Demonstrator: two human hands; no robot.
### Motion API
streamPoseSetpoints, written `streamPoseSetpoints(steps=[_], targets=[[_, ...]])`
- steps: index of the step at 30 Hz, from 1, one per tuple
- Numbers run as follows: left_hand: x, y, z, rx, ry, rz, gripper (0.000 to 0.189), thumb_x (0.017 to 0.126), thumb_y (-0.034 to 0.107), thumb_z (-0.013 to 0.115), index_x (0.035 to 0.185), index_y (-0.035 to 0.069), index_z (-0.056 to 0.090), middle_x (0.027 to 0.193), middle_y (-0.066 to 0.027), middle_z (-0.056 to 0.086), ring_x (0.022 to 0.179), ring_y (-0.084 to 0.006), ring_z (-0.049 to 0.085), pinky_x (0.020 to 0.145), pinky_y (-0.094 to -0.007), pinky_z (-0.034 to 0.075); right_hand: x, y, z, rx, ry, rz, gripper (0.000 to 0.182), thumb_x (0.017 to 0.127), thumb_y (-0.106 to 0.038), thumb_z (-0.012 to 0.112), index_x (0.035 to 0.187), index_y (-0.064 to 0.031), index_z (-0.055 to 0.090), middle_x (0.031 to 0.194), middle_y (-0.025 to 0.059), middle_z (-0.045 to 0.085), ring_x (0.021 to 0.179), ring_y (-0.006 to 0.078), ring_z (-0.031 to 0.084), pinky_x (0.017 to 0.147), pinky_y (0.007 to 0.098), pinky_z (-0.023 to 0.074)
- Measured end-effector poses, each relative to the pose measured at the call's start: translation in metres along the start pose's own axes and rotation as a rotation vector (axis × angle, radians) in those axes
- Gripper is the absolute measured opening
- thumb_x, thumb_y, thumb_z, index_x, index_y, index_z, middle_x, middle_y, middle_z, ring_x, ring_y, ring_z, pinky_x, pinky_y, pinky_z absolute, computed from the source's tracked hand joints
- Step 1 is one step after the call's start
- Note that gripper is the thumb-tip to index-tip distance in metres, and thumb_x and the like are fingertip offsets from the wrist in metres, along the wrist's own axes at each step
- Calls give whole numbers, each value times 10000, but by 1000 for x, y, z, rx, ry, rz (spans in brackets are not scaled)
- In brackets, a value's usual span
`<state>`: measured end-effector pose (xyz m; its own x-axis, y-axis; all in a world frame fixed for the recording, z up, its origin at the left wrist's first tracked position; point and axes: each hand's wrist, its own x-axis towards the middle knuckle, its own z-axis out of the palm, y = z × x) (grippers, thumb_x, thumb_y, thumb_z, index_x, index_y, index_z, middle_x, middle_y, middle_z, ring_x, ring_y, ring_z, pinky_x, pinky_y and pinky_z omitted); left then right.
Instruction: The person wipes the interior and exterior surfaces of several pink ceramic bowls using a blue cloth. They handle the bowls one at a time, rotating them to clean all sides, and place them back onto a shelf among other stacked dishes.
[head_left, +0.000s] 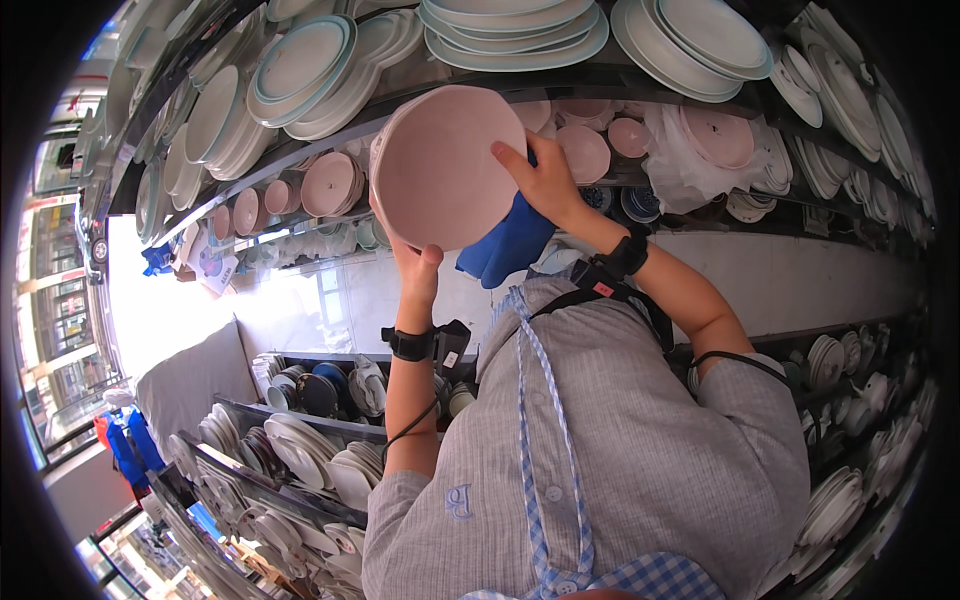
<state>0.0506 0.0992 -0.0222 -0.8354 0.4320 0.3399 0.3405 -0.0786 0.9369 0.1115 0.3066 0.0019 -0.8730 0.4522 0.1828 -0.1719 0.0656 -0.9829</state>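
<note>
A large pink ceramic bowl (450, 169) with a faceted rim is held up before the shelves, its plain inside facing me. My left hand (412, 262) grips its lower left side, the thumb near the rim and the fingers hidden behind the wall. On the right side, my right hand (544, 176) holds the rim with a finger or thumb over the edge. A blue cloth (499, 244) shows below and behind the bowl, close to the right hand; whether that hand holds it, I cannot tell.
White plates (517, 37) with pale blue rims are stacked on the upper shelf. Smaller pink bowls (330, 184) stand on the shelf below, some near clear plastic wrapping (667, 157). More racks of dishes (300, 450) stand behind me on both sides. A window lies at far left.
</note>
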Motion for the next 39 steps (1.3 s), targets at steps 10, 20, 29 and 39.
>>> streamPoseSetpoints(steps=[10, 20, 29, 39], targets=[[5, 35, 12, -446, 382, -121, 785, 910, 564, 496, 1433, 12, 303, 1386, -126, 412, 1272, -260, 436, 1049, -411, 370, -13, -28, -9, -223, 134, -326, 476, 810, -257, 763, 1196, -43, 583, 1076, 144, 657, 968, 261, 663, 835, 342, 516], [11, 43, 26, 72, 308, 183, 963, 847, 747, 438, 1366, -64, 392, 1329, -180, 465, 1232, -287, 479, 1033, -408, 369, -20, -68, 34, -233, -128, -501, 452, 752, -107, 765, 1161, -59, 579, 1042, 154, 653, 872, 336, 668, 747, 374, 539], [15, 42, 24, 100, 316, 179, 984, 818, 780, 442, 1322, -66, 434, 1243, -157, 512, 1161, -256, 505, 977, -380, 402, -20, -46, 46, -425, -411, -374, 233, 758, -112, 714, 988, -95, 689, 1009, 81, 675, 858, 298, 671, 751, 386, 540], [18, 51, 20, 109, 315, 165, 967, 848, 785, 394, 1320, -59, 411, 1234, -164, 510, 1156, -264, 509, 976, -392, 403, -8, -66, 19, -552, -70, -473, 256, 748, -127, 735, 999, -106, 692, 941, 47, 639, 744, 263, 664, 652, 349, 547]])
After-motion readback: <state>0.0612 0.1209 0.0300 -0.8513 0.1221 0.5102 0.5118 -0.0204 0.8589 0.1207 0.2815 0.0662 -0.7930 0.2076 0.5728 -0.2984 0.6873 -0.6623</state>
